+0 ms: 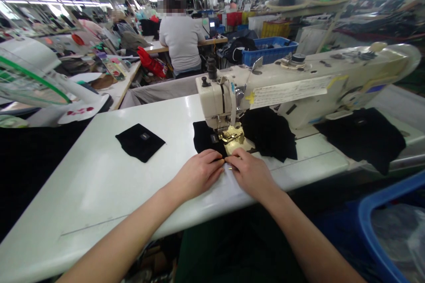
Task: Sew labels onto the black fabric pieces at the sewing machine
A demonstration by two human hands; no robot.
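Observation:
A small black fabric piece (204, 136) with a label lies under the head of the sewing machine (212, 101), by the lit presser foot (232, 136). My left hand (201, 171) is closed, its fingertips pinching the near edge of that piece. Close beside it, my right hand (250, 170) is closed too, thumb and finger meeting at the same edge. A thin gold-coloured tip (231, 168) shows under the right fingers; the rest of it is hidden. The fingertips of both hands almost touch.
Another labelled black piece (141, 142) lies flat on the white table (133, 199) at left. Black pieces (270, 135) are piled right of the needle, and more (363, 135) lie farther right. A blue bin (365, 216) stands at lower right. A person (181, 42) sits ahead.

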